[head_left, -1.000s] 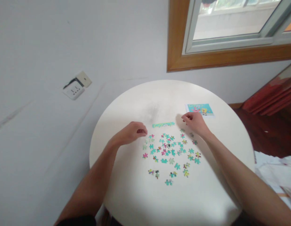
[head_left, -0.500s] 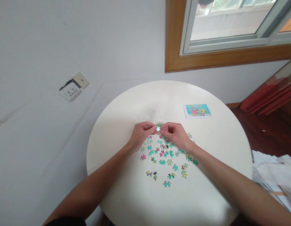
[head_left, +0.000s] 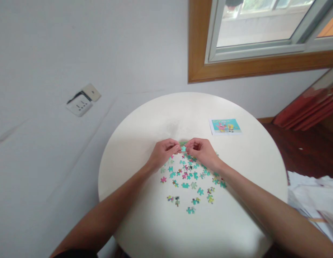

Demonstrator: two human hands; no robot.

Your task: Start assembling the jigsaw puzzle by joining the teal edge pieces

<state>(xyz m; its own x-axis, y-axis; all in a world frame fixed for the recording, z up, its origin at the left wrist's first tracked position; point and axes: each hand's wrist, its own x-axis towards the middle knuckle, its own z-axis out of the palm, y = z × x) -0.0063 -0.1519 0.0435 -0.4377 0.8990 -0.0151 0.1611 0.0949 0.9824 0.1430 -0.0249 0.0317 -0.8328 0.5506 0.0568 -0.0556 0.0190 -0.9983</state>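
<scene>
Left hand: bare; thumb and forefinger pressed together, pinching the left edge of a small, flat, teal jigsaw piece.
Right hand: bare, facing the left; thumb and fingertips drawn together at the right edge of the same piece; I cannot tell whether they grip it or only touch it.
Teal piece: between the two sets of fingertips, at the far side of the scatter; just behind it, a narrow green strip, partly hidden by the hands.
Loose pieces: small, flat, knobbed; teal, pale green, pink and yellow; spread on the near side of the hands, some under the right wrist; a bright pink piece lies at the left edge.
Picture card: rectangular, teal, with pink and yellow cartoon figures; flat, beyond the right hand and well apart from it.
Table: round, white, smooth top; everything above is on or over it.
Window frame: brown wood, set in the pale wall beyond.
</scene>
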